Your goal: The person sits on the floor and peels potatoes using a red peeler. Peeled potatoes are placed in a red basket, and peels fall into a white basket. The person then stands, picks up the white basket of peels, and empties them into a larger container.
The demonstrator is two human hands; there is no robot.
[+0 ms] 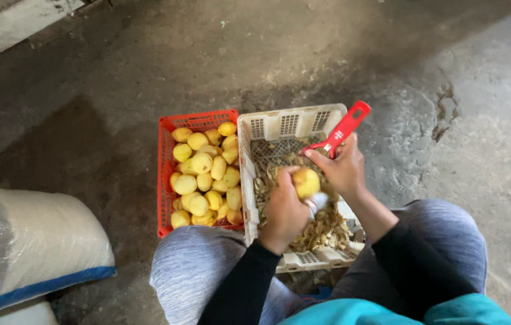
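Note:
My left hand [283,210] grips a yellow, partly peeled potato [306,182] over a white plastic crate [285,122] that holds a heap of brown peelings [326,227]. My right hand [342,168] holds a red-handled peeler [344,127] just to the right of the potato, its handle pointing up and away. Both hands hover above the crate, between my knees in grey trousers.
A red plastic crate [195,121] full of several peeled yellow potatoes [203,164] stands directly left of the white one. A large white woven sack [26,241] with a blue stripe lies at the lower left. The floor is rough, stained concrete [117,90].

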